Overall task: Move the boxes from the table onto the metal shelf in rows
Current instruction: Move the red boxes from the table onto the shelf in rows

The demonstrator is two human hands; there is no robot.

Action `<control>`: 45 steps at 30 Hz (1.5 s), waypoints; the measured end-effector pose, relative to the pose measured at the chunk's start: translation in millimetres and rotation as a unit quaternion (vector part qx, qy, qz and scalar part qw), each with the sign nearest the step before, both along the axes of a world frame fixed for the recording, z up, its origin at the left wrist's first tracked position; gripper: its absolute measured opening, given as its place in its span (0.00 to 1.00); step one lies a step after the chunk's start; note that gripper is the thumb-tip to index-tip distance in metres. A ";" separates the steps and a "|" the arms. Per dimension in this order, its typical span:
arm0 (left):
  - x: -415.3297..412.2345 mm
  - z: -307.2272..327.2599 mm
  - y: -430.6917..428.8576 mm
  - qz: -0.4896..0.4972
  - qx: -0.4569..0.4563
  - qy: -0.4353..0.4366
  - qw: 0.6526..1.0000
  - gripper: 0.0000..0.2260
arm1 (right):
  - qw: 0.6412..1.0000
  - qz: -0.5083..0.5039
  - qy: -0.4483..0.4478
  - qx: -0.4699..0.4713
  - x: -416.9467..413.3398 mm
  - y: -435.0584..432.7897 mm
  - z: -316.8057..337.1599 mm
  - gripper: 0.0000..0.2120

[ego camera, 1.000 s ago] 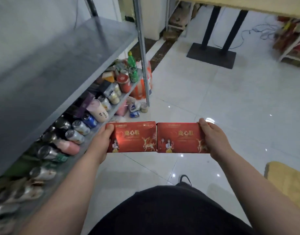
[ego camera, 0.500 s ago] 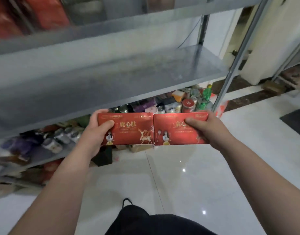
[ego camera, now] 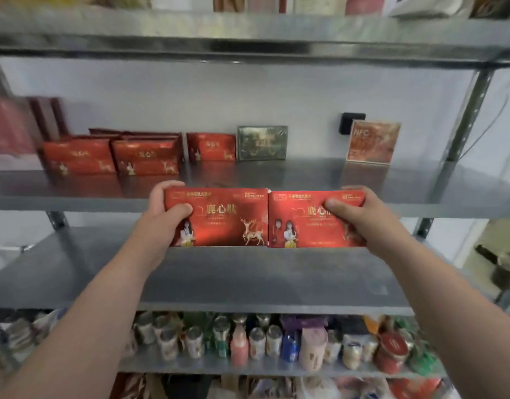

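— Fingers first: how are they sitting on the boxes?

— Both hands are pinching. The left hand [ego camera: 161, 217] is gripping the left box [ego camera: 227, 223] by its outer end, with the thumb pressing on the printed front and the other fingers [ego camera: 167, 186] curling over the top edge. The right hand [ego camera: 363, 223] is doing the same on the right box [ego camera: 305, 228].

— So two boxes. Where are they?

— Two, both red with a gold deer design. They are sitting at the centre, side by side with their inner ends touching, upright and facing the camera. They are being held in front of the metal shelf [ego camera: 75, 203]. I cannot tell whether their bottom edges are touching the bare tier at 6 o'clock.

— How many are standing on the shelf?

— On the tier above the hands, three matching red boxes [ego camera: 211, 146] are showing their fronts from 10 to 12 o'clock. More dark red edges are showing behind them, too blurred to count. One green-gold box [ego camera: 262, 143] is standing just beside them at 12 o'clock. One orange box [ego camera: 373, 142] is leaning well apart at 1 o'clock.

— And lower down?

— Cans and bottles [ego camera: 256, 344] are crowding the tier at 6 o'clock, too blurred to count.
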State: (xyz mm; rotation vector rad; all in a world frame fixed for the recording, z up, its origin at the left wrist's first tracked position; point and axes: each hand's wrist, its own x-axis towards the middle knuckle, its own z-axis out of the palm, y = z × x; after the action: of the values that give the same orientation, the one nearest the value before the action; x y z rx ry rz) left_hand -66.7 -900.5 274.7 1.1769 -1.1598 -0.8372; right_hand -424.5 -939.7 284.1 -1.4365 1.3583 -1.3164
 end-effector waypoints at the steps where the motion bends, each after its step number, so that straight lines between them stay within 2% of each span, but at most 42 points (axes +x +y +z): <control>1: 4.4 5.6 -12.9 0.000 -0.008 0.000 1.000 0.16 | 1.000 -0.002 -0.002 -0.004 3.4 -11.2 7.6 0.37; 7: 27.5 22.5 -87.2 -0.001 -0.050 -0.021 0.999 0.18 | 0.999 -0.009 -0.024 -0.034 22.6 -73.1 29.2 0.22; 9: 32.9 21.9 -106.5 0.007 -0.054 -0.056 0.997 0.19 | 0.998 -0.017 -0.033 -0.051 29.1 -92.4 29.6 0.18; 11: 35.3 21.3 -123.9 0.028 -0.055 -0.104 0.993 0.20 | 0.997 -0.020 -0.048 -0.055 33.3 -110.0 28.1 0.16; 15: 38.0 19.8 -156.8 0.036 -0.042 -0.135 0.989 0.19 | 0.996 -0.021 -0.069 -0.050 34.3 -149.5 24.9 0.15; 19: 32.6 20.9 -187.5 0.071 -0.070 -0.225 0.969 0.18 | 0.998 0.000 -0.031 -0.054 33.1 -195.4 24.9 0.12; 21: 28.8 21.4 -198.7 0.119 -0.105 -0.297 0.942 0.18 | 0.997 0.019 0.025 -0.068 36.3 -215.6 27.5 0.11; 22: 27.1 21.1 -203.7 0.145 -0.139 -0.352 0.914 0.19 | 0.995 0.032 0.051 -0.074 39.2 -225.6 28.9 0.11; 24: 21.1 19.7 -210.7 0.175 -0.198 -0.486 0.833 0.24 | 0.989 0.065 0.099 -0.087 47.2 -245.4 31.9 0.11; 26: 12.0 18.7 -217.5 0.183 -0.212 -0.585 0.761 0.28 | 0.978 0.091 0.159 -0.103 57.3 -263.4 37.2 0.11; 27: 7.1 19.1 -221.2 0.185 -0.205 -0.613 0.740 0.30 | 0.971 0.102 0.186 -0.112 62.5 -272.2 40.3 0.11; 30: 0.1 18.6 -236.3 0.194 -0.169 -0.653 0.712 0.32 | 0.949 0.135 0.256 -0.128 81.3 -297.5 49.3 0.11; 35: 0.7 26.3 -260.4 0.161 -0.085 -0.667 0.722 0.31 | 0.933 0.178 0.294 -0.107 118.3 -322.6 67.9 0.12; 40: 12.5 22.0 -275.5 0.186 -0.091 -0.677 0.706 0.33 | 0.945 0.210 0.248 -0.026 158.0 -341.1 81.2 0.09; 42: 16.8 17.9 -278.7 0.194 -0.089 -0.675 0.706 0.33 | 0.946 0.215 0.241 -0.030 173.0 -348.2 81.9 0.07; 45: 19.4 13.5 -281.3 0.204 -0.097 -0.668 0.709 0.34 | 0.936 0.202 0.278 -0.070 190.6 -354.5 81.4 0.06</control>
State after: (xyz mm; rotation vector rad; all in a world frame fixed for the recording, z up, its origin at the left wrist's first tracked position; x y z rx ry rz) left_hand -47.2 -1181.8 288.2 1.7885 -1.9082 0.7057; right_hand -234.0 -1294.3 365.5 -2.1626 1.2171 -0.7738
